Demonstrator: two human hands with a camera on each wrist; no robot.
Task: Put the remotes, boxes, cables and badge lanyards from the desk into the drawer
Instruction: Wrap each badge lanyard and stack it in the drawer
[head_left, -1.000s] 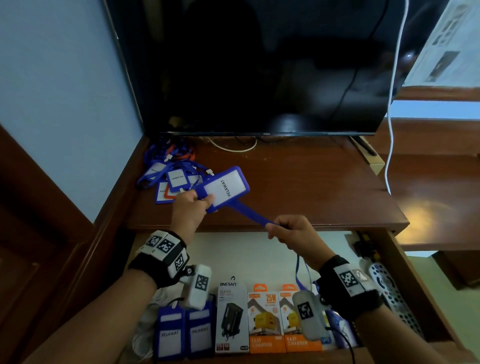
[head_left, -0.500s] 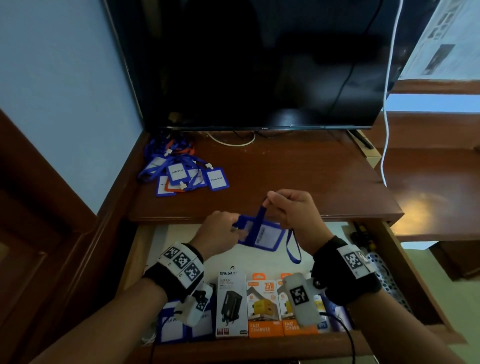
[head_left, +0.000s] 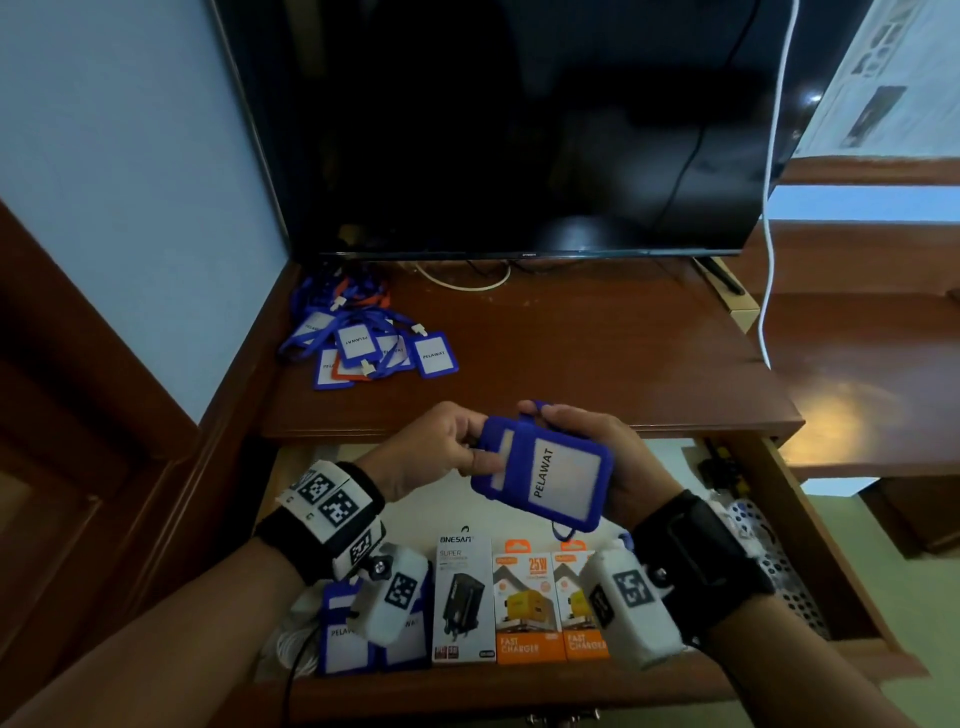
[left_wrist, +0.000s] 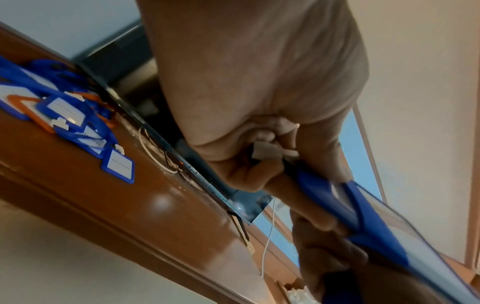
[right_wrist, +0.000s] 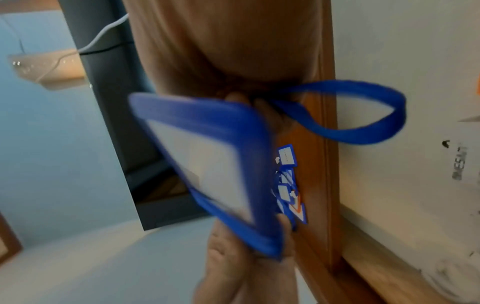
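Observation:
Both hands hold one blue badge holder (head_left: 543, 470) marked PELAWAT above the open drawer (head_left: 519, 693). My left hand (head_left: 475, 452) pinches its left end at the white clip (left_wrist: 267, 152). My right hand (head_left: 582, 431) grips the right side, fingers behind the card. The blue strap (right_wrist: 363, 115) is folded across the holder, with a loop hanging free. A pile of blue and orange badge lanyards (head_left: 358, 345) lies on the desk (head_left: 597, 353) at the back left. In the drawer stand a black-and-white charger box (head_left: 462, 597), two orange boxes (head_left: 530, 603), two blue badges (head_left: 343, 636) and a remote (head_left: 769, 561).
A dark TV (head_left: 519, 130) stands at the back of the desk, with a white cable (head_left: 768, 234) hanging at its right. A coiled white cable (head_left: 293, 647) lies in the drawer's left corner. The blue wall (head_left: 130, 182) borders the desk on the left.
The badge has come down from the desk to just above the drawer. Its stretched-out strap is now folded against the holder, and the card faces up.

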